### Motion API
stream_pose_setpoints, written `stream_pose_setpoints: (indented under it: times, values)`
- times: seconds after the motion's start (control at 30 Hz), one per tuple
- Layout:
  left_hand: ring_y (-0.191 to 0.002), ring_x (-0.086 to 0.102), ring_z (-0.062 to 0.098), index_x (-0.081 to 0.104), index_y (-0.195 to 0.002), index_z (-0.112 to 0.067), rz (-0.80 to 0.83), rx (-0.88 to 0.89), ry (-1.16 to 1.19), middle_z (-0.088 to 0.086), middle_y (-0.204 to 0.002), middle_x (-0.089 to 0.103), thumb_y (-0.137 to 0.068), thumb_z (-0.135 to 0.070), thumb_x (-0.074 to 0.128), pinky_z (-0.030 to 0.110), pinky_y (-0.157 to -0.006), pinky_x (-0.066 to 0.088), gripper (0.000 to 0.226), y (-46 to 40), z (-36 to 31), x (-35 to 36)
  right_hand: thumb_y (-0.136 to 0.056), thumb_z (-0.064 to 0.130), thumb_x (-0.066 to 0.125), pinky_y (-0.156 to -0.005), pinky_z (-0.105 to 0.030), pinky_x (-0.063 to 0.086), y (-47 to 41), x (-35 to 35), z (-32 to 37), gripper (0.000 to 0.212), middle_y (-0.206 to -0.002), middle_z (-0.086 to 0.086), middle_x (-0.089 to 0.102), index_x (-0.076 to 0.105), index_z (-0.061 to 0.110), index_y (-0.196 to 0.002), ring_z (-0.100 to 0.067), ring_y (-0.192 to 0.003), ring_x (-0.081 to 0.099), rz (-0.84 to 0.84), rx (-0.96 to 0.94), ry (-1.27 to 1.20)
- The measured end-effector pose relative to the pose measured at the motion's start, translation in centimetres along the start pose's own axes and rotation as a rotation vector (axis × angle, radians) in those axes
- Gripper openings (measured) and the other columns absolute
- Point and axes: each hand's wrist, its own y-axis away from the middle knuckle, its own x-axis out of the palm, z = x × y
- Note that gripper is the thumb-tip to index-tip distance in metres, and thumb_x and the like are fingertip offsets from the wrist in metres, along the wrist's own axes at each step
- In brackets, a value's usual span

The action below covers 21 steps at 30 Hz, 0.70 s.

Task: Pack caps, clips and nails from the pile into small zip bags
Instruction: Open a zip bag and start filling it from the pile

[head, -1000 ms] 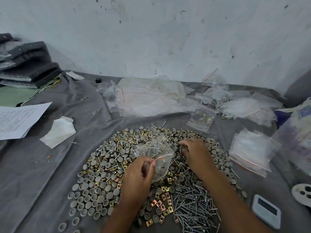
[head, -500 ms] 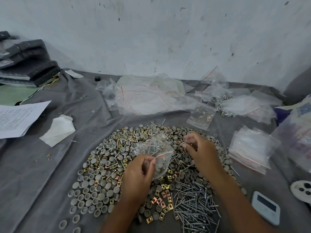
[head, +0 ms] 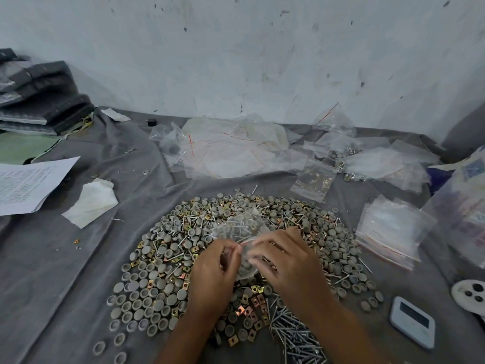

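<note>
Plainly, the packing is partway through. The wide pile of round grey plastic caps, square brass-coloured metal clips and thin steel nails [head: 199, 261] spreads over the wrinkled grey cloth [head: 52, 258], and everything below is placed against that pile. Above its middle, both hands meet at 1 small clear zip bag with a red seal line [head: 237, 228]. The left hand [head: 214, 278] has its fingers curled and pinches the bag's mouth edge; the right hand [head: 284, 261] has its fingertips bent onto the same edge from the other side. Whether it is putting a piece in or pressing the seal, I cannot tell. Grey caps and at least 1 nail show through the plastic, so this bag looks partly or fully loaded.

Beyond the pile, toward the wall, lies a loose heap of clear bags [head: 236, 153]; a few to the right of that heap hold parts, and 1 flat bag of brass clips [head: 313, 179] sits just past the pile's far edge. Right of the pile rests a stack of unused bags [head: 391, 227]. Hundreds of pieces remain loose, so most of the work appears left.
</note>
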Motion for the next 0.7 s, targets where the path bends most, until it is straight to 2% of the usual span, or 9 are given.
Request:
stream_pose_setpoints:
  times: [0.03, 0.1, 0.2, 0.27, 0.33, 0.43, 0.57, 0.7]
  values:
    - [-0.058, 0.057, 0.008, 0.056, -0.090, -0.040, 0.001, 0.000, 0.001, -0.010, -0.067, 0.058, -0.095, -0.049, 0.053, 0.031, -0.050, 0.051, 0.011, 0.0, 0.0, 0.0, -0.086, 0.031, 0.073, -0.082, -0.026, 0.052, 0.1, 0.2, 0.0, 0.015, -0.105, 0.008, 0.062, 0.072, 0.022, -0.097, -0.013, -0.096, 0.056, 0.032, 0.044, 0.041]
    - [-0.060, 0.058, 0.008, 0.057, -0.091, -0.038, 0.001, -0.016, 0.013, -0.010, -0.068, 0.059, -0.094, -0.053, 0.051, 0.039, -0.052, 0.054, 0.016, 0.1, 0.0, 0.1, -0.087, 0.033, 0.070, -0.082, -0.019, 0.050, 0.3, 0.1, 0.0, 0.016, -0.107, 0.008, 0.059, 0.071, 0.023, -0.099, -0.011, -0.100, 0.054, 0.028, 0.165, 0.004]
    - [-0.063, 0.059, 0.007, 0.057, -0.092, -0.039, -0.014, -0.038, 0.032, -0.011, -0.070, 0.059, -0.092, -0.062, 0.045, 0.041, -0.055, 0.055, 0.026, 0.0, 0.0, 0.1, -0.093, 0.033, 0.063, -0.077, -0.008, 0.038, 0.4, -0.3, -1.2, 0.011, -0.105, 0.010, 0.056, 0.066, 0.025, -0.100, -0.005, -0.098, 0.052, -0.061, 0.376, -0.103]
    - [-0.063, 0.058, 0.007, 0.057, -0.091, -0.039, -0.021, -0.031, 0.020, -0.011, -0.070, 0.058, -0.092, -0.063, 0.044, 0.040, -0.055, 0.055, 0.027, 0.1, 0.0, 0.1, -0.096, 0.032, 0.060, -0.078, -0.011, 0.034, 0.4, -0.5, -3.2, 0.013, -0.109, 0.012, 0.055, 0.064, 0.027, -0.107, -0.008, -0.104, 0.052, -0.015, 0.536, -0.071]
    - [-0.062, 0.057, 0.006, 0.057, -0.091, -0.039, -0.020, -0.035, 0.025, -0.010, -0.068, 0.058, -0.092, -0.059, 0.046, 0.040, -0.054, 0.055, 0.023, 0.2, 0.1, 0.1, -0.098, 0.029, 0.059, -0.088, -0.020, 0.036, 0.5, -0.3, -5.3, 0.024, -0.121, 0.009, 0.056, 0.062, 0.027, -0.122, -0.012, -0.119, 0.047, 0.144, 0.654, 0.015]
    - [-0.061, 0.057, 0.007, 0.057, -0.089, -0.039, -0.013, -0.047, 0.024, -0.009, -0.068, 0.058, -0.092, -0.058, 0.047, 0.039, -0.053, 0.055, 0.021, 0.2, 0.0, 0.2, -0.100, 0.031, 0.058, -0.098, -0.031, 0.039, 0.5, 0.4, -7.1, 0.033, -0.129, 0.005, 0.057, 0.059, 0.027, -0.132, -0.016, -0.125, 0.044, 0.310, 0.658, 0.090]
    - [-0.060, 0.056, 0.006, 0.056, -0.088, -0.040, -0.016, -0.046, 0.019, -0.010, -0.067, 0.057, -0.092, -0.058, 0.046, 0.033, -0.052, 0.053, 0.021, 0.2, 0.0, 0.1, -0.098, 0.034, 0.060, -0.090, -0.030, 0.043, 0.1, 0.9, -7.6, 0.024, -0.119, 0.009, 0.058, 0.064, 0.032, -0.121, -0.013, -0.116, 0.048, 0.346, 0.620, 0.108]
    - [-0.061, 0.057, 0.006, 0.056, -0.088, -0.040, -0.011, -0.048, 0.013, -0.010, -0.067, 0.058, -0.092, -0.057, 0.047, 0.035, -0.054, 0.054, 0.020, 0.1, 0.0, 0.2, -0.096, 0.041, 0.060, -0.087, -0.031, 0.043, 0.1, 0.9, -7.6, 0.016, -0.113, 0.010, 0.055, 0.063, 0.035, -0.111, -0.013, -0.112, 0.046, 0.391, 0.588, 0.110]
